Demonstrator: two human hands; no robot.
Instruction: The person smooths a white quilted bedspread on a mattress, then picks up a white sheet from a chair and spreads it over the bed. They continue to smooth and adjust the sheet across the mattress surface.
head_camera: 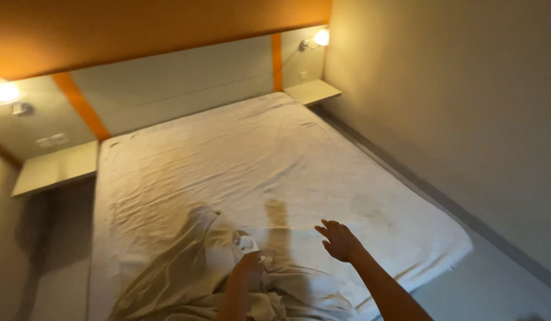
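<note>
A wide bed point(275, 154) covered with a wrinkled white sheet fills the middle of the head view. My left hand point(250, 266) is closed on a bunched fold of a loose white sheet point(192, 267) that is heaped at the near end of the bed. My right hand point(338, 239) hovers above the bed a little to the right, fingers spread, holding nothing. Its shadow falls on the mattress just left of it.
Small white shelves stand at both head corners, one at the left point(55, 167) and one at the right point(313, 91). Wall lamps glow at the far left point(5, 92) and far right point(321, 37). A plain wall runs close along the bed's right side.
</note>
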